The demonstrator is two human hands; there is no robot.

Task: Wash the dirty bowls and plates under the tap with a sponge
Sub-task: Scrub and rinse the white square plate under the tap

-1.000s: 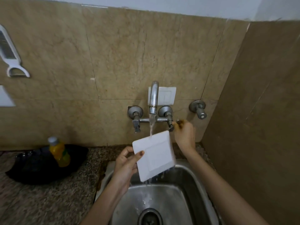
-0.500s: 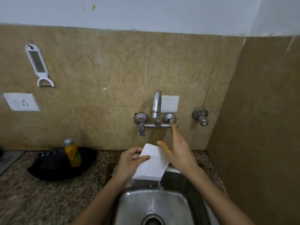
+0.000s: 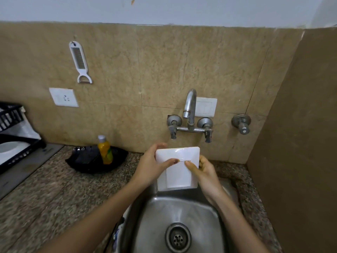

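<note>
The square white plate (image 3: 177, 168) is held upright over the rear edge of the steel sink (image 3: 182, 216), below and in front of the wall tap (image 3: 189, 110). Its recessed face is turned toward the camera, and its lower edge is level with the sink's back rim.

The left hand (image 3: 151, 167) grips the plate's left edge: the thumb lies across the face near mid-height and the fingers wrap behind the upper left corner. The right hand (image 3: 202, 170) grips the right edge in the same way, thumb on the face and fingers curled behind. The two thumb tips nearly meet at the centre of the plate. Both hands are closed on the plate.

No water stream is visible at the tap spout. Two handles (image 3: 173, 125) flank the tap body, and a separate valve (image 3: 241, 124) is mounted on the wall to the right.

The sink basin shows a round drain (image 3: 178, 238) at its centre.

On the speckled bench (image 3: 54, 198) left of the sink, a yellow bottle (image 3: 104, 149) stands on a black tray (image 3: 96, 161) against the wall. A black dish rack (image 3: 12, 136) sits at the far left edge. A white peeler (image 3: 80, 63) hangs on the tiled wall above a white socket (image 3: 63, 97)
</note>
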